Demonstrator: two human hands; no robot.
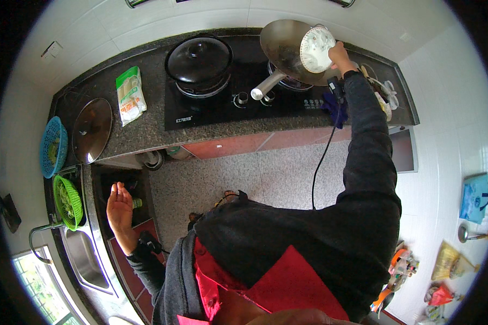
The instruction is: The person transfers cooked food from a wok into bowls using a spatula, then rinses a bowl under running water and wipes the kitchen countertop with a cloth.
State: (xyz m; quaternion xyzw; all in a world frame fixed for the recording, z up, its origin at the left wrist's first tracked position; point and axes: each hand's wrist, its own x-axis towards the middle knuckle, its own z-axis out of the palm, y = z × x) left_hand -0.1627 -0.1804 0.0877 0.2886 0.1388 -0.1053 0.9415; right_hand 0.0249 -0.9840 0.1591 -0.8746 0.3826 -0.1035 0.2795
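My right hand (340, 57) grips the rim of a white patterned bowl (316, 48), which is tilted over the right side of a metal wok (282, 46). The wok sits on the right burner, its metal handle pointing towards me. What the bowl holds cannot be made out for sure. My left hand (120, 205) is raised palm up beside the counter on the left, fingers extended, holding nothing. A black lidded pot (198, 61) stands on the left burner.
A glass lid (92, 131) and a green-and-white food packet (130, 96) lie on the left counter. Blue (53, 147) and green (68, 203) plastic baskets with greens stand near the sink (85, 258). A purple cloth (334, 109) and a black cable (325, 162) are by the right arm.
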